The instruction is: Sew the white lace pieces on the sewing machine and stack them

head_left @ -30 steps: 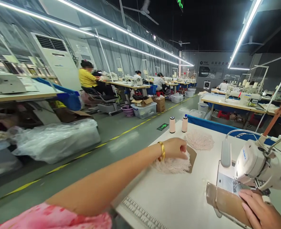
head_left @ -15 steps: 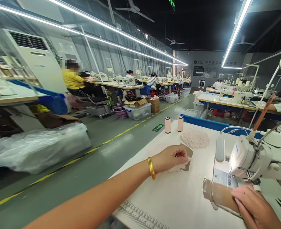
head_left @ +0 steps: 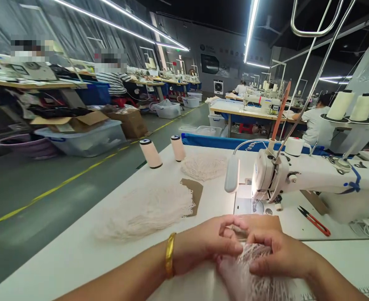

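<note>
In front of the sewing machine (head_left: 268,175), my two hands are close together over a bundle of pale pink lace (head_left: 256,259). The thumb and fingers of my left hand (head_left: 215,240), which has a gold bangle at its wrist, pinch the lace's upper left edge. My right hand (head_left: 281,253) is closed on its right side, thumb on top. A brown card piece (head_left: 270,221) lies just beyond the fingers, partly hidden by them. To the left, a second spread of pale lace (head_left: 159,205) partly covers another brown card (head_left: 195,194).
Two pink thread spools (head_left: 151,154) stand at the table's far left edge, near a round lace piece (head_left: 204,166). Red-handled snips (head_left: 315,221) lie right of the needle. A lamp (head_left: 232,173) hangs beside the machine head. Co-workers sit at machines farther off.
The view has turned right. My left hand has come from the lace and card on the left to meet my right hand. Both now grip lace in front of the machine.
</note>
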Available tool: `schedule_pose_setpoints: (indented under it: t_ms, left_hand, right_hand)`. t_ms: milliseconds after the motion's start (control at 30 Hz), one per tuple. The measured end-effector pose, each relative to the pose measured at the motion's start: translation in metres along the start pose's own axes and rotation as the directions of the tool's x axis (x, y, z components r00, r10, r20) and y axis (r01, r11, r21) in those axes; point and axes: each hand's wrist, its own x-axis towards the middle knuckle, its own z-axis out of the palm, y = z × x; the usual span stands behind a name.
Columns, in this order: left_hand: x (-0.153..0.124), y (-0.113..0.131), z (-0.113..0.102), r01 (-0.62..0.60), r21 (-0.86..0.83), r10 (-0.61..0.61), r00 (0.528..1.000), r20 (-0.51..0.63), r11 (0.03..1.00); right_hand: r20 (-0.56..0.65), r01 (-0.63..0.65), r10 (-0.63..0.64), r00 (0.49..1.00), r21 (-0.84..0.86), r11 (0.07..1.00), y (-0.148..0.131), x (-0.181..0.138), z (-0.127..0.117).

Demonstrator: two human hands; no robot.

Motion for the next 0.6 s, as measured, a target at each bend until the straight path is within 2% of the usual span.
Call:
schedule_pose_setpoints:
  t_ms: [67, 133, 200, 333, 433, 600]
  left_hand:
    - [0.009, 0.007, -0.004, 0.028, 0.256, -0.04, 0.998, 0.043, 0.966]
    - [0.018, 0.015, -0.006, -0.009, 0.449, 0.005, 1.0, 0.011, 0.894]
    - [0.026, 0.022, -0.006, -0.046, 0.555, 0.076, 0.997, -0.031, 0.831]
    - [0.038, 0.026, -0.002, -0.115, 0.631, 0.167, 0.986, -0.023, 0.767]
    - [0.043, 0.018, 0.001, -0.183, 0.659, 0.26, 0.965, -0.02, 0.729]
    - [0.04, 0.007, 0.002, -0.222, 0.722, 0.368, 0.928, -0.049, 0.656]
  right_hand:
    - [-0.115, -0.003, -0.007, 0.993, -0.082, 0.997, 0.002, 0.002, -0.007]
    - [-0.184, -0.014, 0.001, 0.983, -0.073, 0.997, 0.003, 0.004, -0.011]
    - [-0.245, -0.017, 0.0, 0.97, -0.069, 0.997, 0.002, 0.006, -0.014]
    - [-0.372, -0.01, -0.049, 0.927, -0.156, 0.988, -0.005, 0.006, -0.013]
    - [-0.404, -0.013, -0.066, 0.913, -0.191, 0.982, -0.008, 0.006, -0.01]
    - [-0.449, -0.06, -0.049, 0.892, -0.226, 0.972, -0.005, 0.007, -0.006]
